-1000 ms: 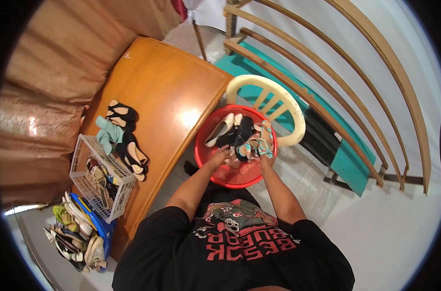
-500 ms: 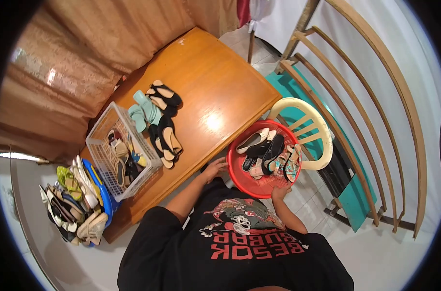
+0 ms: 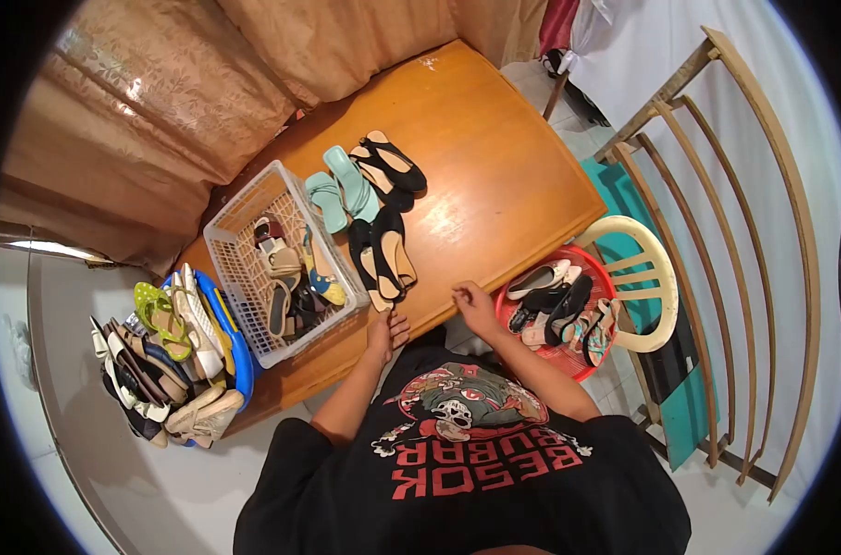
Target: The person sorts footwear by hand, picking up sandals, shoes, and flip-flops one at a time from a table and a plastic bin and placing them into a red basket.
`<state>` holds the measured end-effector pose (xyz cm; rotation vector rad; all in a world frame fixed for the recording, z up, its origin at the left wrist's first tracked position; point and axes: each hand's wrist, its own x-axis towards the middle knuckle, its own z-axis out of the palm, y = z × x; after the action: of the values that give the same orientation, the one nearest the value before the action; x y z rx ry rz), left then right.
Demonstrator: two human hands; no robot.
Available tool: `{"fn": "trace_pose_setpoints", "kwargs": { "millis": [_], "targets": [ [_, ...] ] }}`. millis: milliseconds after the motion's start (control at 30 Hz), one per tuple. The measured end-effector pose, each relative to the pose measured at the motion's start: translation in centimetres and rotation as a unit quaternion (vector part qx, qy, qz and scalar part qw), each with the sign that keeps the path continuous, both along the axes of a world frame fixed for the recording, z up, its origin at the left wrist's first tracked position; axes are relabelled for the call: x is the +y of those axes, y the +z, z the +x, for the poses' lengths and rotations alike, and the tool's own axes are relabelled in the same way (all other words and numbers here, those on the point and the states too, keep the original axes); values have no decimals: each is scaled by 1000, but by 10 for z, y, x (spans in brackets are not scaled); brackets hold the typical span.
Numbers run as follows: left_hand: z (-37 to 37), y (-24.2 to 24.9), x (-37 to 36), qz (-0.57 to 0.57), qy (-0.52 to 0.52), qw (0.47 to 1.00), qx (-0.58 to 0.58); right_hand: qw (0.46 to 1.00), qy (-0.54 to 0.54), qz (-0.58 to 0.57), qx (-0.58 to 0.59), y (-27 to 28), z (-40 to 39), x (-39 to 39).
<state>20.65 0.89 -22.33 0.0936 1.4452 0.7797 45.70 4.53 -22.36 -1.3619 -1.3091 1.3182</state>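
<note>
My left hand is at the table's front edge, fingers spread and holding nothing. Just beyond it lies a pair of black slingback shoes with tan insoles. My right hand hovers by the same edge, its fingers loosely bent and apart, with nothing in them. Right of it, a red plastic basin on a cream chair holds several shoes, among them a white flat and floral sandals. Mint-green slide sandals and another black pair lie farther back on the table.
A white plastic crate with several shoes stands on the wooden table, left of my hands. Beyond its left end, a blue basin is heaped with shoes. A curved wooden frame leans at the right wall; a brown curtain hangs behind.
Both hands have left the red basin; my left hand moved to the table edge near the black shoes, my right hand away from the basin's near rim. The view has shifted left.
</note>
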Motion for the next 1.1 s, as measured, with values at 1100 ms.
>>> {"fn": "trace_pose_setpoints", "kwargs": {
  "millis": [1100],
  "targets": [
    [12, 3, 35, 58, -59, 986, 142, 975, -85, -178, 105, 2, -77, 35]
  ]
}}
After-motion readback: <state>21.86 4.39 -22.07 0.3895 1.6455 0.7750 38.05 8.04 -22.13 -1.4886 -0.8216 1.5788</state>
